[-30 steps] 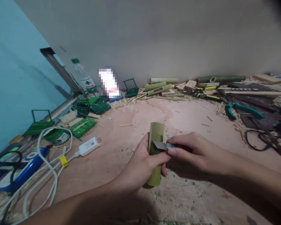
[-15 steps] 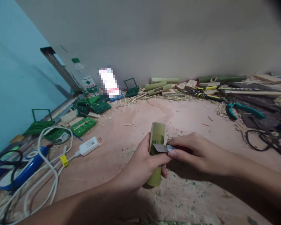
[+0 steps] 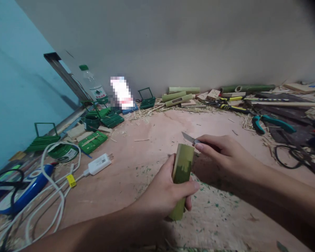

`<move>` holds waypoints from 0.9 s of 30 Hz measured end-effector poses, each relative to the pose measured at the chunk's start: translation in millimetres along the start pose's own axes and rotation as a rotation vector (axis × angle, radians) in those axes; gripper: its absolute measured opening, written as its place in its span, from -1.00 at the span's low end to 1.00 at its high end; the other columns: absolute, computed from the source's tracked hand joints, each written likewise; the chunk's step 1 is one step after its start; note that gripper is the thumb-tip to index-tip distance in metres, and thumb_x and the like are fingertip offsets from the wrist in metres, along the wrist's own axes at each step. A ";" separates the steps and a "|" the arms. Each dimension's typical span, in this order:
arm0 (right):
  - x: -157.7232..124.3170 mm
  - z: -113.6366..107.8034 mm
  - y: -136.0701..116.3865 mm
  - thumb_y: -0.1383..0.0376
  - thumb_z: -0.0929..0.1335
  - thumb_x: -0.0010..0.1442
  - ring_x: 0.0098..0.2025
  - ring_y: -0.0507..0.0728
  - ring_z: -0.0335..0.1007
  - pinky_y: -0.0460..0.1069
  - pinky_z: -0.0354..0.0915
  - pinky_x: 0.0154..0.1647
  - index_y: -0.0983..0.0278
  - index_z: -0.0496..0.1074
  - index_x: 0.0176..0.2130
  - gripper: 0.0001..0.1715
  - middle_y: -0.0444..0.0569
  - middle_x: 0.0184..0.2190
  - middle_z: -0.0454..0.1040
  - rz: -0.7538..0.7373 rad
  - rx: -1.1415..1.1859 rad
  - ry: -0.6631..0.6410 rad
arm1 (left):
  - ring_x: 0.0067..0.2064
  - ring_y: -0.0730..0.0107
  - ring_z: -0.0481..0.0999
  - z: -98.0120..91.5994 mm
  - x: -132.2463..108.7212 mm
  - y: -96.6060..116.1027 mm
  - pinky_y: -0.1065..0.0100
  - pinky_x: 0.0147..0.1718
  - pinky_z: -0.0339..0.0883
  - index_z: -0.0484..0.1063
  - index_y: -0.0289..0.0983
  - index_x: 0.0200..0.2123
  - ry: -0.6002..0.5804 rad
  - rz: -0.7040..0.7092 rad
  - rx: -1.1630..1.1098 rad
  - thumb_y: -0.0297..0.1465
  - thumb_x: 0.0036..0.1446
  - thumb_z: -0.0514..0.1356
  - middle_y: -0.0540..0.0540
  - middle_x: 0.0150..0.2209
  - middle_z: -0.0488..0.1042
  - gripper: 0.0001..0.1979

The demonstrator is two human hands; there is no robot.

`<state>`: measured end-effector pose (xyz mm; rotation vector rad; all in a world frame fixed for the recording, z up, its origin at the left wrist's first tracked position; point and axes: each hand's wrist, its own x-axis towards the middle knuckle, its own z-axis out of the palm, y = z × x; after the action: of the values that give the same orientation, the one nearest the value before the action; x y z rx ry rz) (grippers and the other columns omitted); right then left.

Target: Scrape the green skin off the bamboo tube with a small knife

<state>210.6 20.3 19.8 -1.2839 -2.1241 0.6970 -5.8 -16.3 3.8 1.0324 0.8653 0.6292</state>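
My left hand (image 3: 170, 189) is wrapped round a piece of bamboo (image 3: 183, 164), thumb across its front. The bamboo stands tilted above the table, with pale scraped skin at its upper end and a darker green patch below. In my right hand (image 3: 220, 148) is a utility knife (image 3: 190, 137), pinched close to the blade; its handle is mostly hidden by the fingers. The blade points up and left, just beyond the bamboo's top end and apart from it. Small green shavings (image 3: 215, 203) lie scattered on the wooden table (image 3: 157, 129) beneath.
Along the back wall lie bamboo pieces (image 3: 180, 100), wood blocks and yellow-black pliers (image 3: 235, 107). Teal-handled pliers (image 3: 274, 122) lie at right. A white charger (image 3: 99, 163) with looped cable, green bamboo models (image 3: 111, 119), a water bottle (image 3: 94, 84) and a lit, blurred phone (image 3: 123, 92) occupy the left.
The knife has lifted off the bamboo's face and moved up and away, to beyond its top end. My left hand and the bamboo have shifted slightly right and down.
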 end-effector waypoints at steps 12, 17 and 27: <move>-1.3 1.0 -1.5 0.03 0.25 0.49 -0.37 0.10 0.35 -0.01 0.21 -0.35 0.28 0.52 -0.24 -0.53 -0.08 -0.43 0.51 -0.018 0.019 0.032 | -0.54 0.53 0.45 -4.2 2.6 4.7 0.44 -0.55 0.33 0.28 -0.18 0.01 0.074 0.023 0.004 -0.39 0.11 0.36 0.10 -0.34 0.43 -0.56; -4.9 2.1 -2.5 0.07 0.25 0.51 -0.31 0.12 0.47 -0.03 0.28 -0.30 0.28 0.55 -0.15 -0.58 -0.03 -0.32 0.61 -0.098 0.075 -0.080 | -0.54 0.52 0.44 -4.0 2.1 3.9 0.43 -0.53 0.34 0.29 -0.20 0.02 0.116 0.026 0.010 -0.38 0.11 0.37 0.09 -0.35 0.43 -0.55; -6.4 6.0 -9.2 0.07 0.27 0.51 -0.43 0.02 0.31 -0.09 0.18 -0.38 0.29 0.49 -0.28 -0.56 -0.11 -0.44 0.46 -0.173 0.079 -0.273 | -0.54 0.52 0.43 -2.5 4.5 1.9 0.44 -0.54 0.33 0.30 -0.23 0.01 0.132 0.047 -0.011 -0.42 0.06 0.37 0.10 -0.38 0.43 -0.54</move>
<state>203.3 9.9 20.6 -0.9953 -2.3640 0.9136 -5.6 -10.8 3.5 1.0118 0.9531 0.7475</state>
